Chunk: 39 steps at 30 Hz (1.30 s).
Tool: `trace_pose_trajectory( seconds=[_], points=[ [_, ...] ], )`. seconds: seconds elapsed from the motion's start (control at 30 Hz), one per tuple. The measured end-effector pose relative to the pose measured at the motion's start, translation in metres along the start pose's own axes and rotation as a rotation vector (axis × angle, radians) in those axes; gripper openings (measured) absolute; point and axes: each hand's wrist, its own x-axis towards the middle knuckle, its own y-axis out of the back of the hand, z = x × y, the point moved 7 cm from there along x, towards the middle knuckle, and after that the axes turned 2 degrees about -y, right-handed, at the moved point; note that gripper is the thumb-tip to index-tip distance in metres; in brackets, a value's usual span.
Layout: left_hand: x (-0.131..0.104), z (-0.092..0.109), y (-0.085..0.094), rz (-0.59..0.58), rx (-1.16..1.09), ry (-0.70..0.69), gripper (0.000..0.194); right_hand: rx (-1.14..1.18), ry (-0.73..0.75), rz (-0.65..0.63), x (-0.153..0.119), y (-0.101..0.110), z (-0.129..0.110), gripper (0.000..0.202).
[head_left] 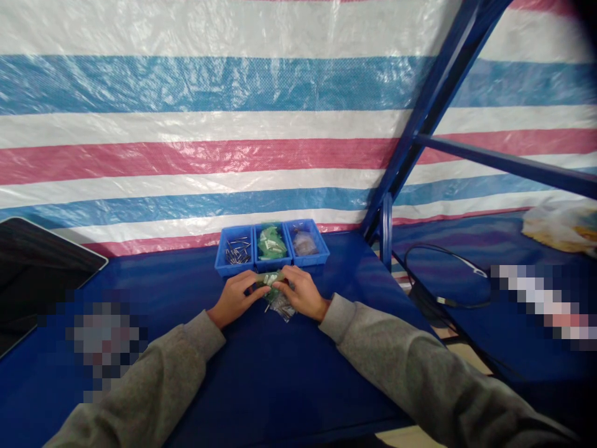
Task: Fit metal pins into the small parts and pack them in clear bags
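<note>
My left hand (237, 298) and my right hand (304, 294) meet over the table, just in front of the blue bins. Between them they pinch a small green plastic packet (270, 278) with white print, fingers of both hands closed on its ends. Below it, partly under my right hand, shows a small clear plastic bag (283, 307) with thin metal pieces; whether it joins the green packet I cannot tell. Thin metal pieces (237, 251) lie in the left bin, green packets (271, 242) fill the middle one, and clear plastic bags (305, 244) sit in the right one.
The blue tabletop (298, 373) carries the joined blue bins (229, 269). A dark screen (41, 274) stands at far left. To the right are a blue metal frame (420, 118), a black cable (459, 305) and a plastic bag (559, 227). A striped sheet (209, 155) hangs behind.
</note>
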Motion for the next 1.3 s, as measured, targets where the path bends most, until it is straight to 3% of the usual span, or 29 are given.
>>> trace_pose_trajectory(
  seconds=[0.5,0.67,1.1,1.3],
  points=[
    [-0.001,0.002,0.000,0.002,0.031,-0.044,0.027,0.093,0.014,0.018,0.001,0.004,-0.006,0.018],
    [-0.001,0.001,0.001,0.009,0.020,-0.003,0.021,0.107,0.013,0.043,-0.001,0.004,-0.006,0.018],
    [-0.002,0.002,0.007,0.103,-0.045,-0.002,0.014,0.130,0.075,-0.008,0.000,0.003,-0.011,0.016],
    [-0.004,-0.004,0.010,0.144,-0.042,0.086,0.031,0.133,0.013,0.042,-0.002,0.003,-0.002,0.017]
  ],
)
